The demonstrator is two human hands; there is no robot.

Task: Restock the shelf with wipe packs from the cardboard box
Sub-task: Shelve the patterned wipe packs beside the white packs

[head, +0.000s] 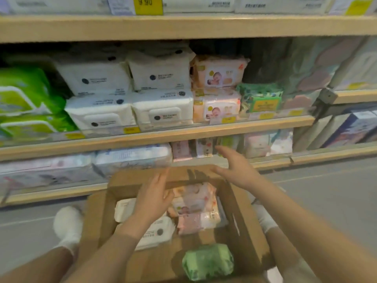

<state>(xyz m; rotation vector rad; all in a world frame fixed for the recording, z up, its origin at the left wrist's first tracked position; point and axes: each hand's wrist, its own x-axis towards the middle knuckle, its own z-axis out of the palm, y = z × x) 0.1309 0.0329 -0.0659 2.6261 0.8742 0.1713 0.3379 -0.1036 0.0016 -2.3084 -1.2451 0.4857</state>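
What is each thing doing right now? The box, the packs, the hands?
Box: open, on the floor.
Pink packs: stacked in the box.
White packs: in the box.
Green pack: in the box.
Left hand: open, over the packs.
Right hand: open, empty.
Shelf: stocked.

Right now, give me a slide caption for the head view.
Both open hands, left and right, reach over a cardboard box of wipe packs.

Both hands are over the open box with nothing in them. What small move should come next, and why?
Probably lower the left hand onto the pink baby-print wipe packs in the brown cardboard box and grip one: both it and the right hand are open, holding nothing.
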